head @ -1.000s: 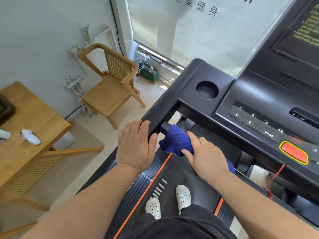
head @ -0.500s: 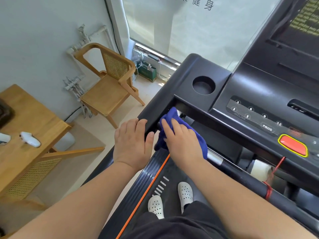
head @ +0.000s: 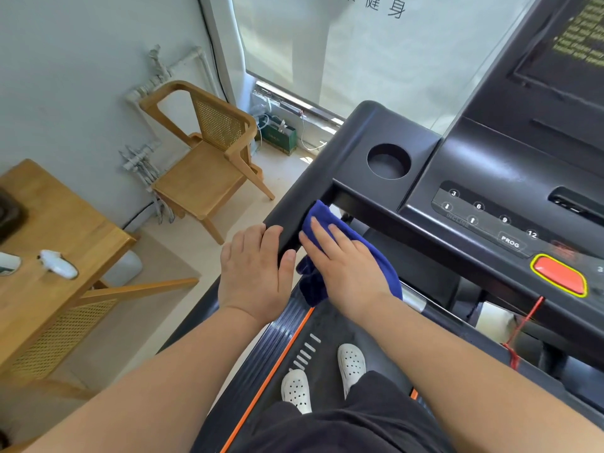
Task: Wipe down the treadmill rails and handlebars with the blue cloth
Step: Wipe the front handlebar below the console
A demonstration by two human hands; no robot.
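Pale wall, a wooden chair (head: 202, 171) and a frosted window (head: 376, 60) lie beyond the black treadmill console (head: 490, 178). The left hand (head: 255, 273) grips the left handrail (head: 294, 210), fingers curled over its top, thumb on the inner side. The right hand (head: 346, 273) lies flat with straight fingers, pressing the blue cloth (head: 322, 212) against the rail's inner face just below the console.

blue cloth (head: 322, 213), pressed against black handlebar (head: 287, 217)
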